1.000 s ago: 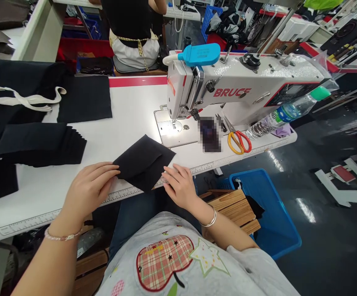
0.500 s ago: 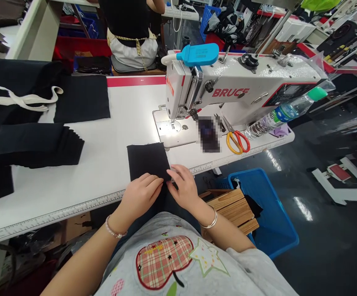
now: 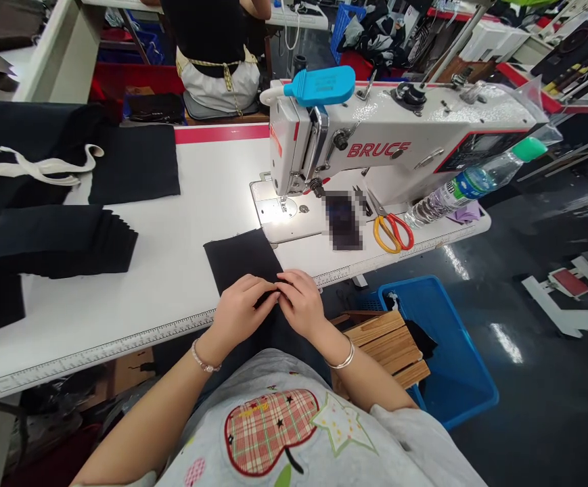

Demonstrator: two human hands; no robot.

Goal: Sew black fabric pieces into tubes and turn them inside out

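Two bare hands at work, the left hand (image 3: 240,311) and the right hand (image 3: 300,304) with fingertips drawn narrow, pinching the near edge of a black fabric panel (image 3: 240,260), its long axis running forward from the fingers across the white sewing table (image 3: 172,223), the right hand nearer the sewing machine (image 3: 400,135).

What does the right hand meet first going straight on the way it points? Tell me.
Most likely the left hand: the right hand points at its fingertips, barely apart, over the black fabric; depth there is unclear.
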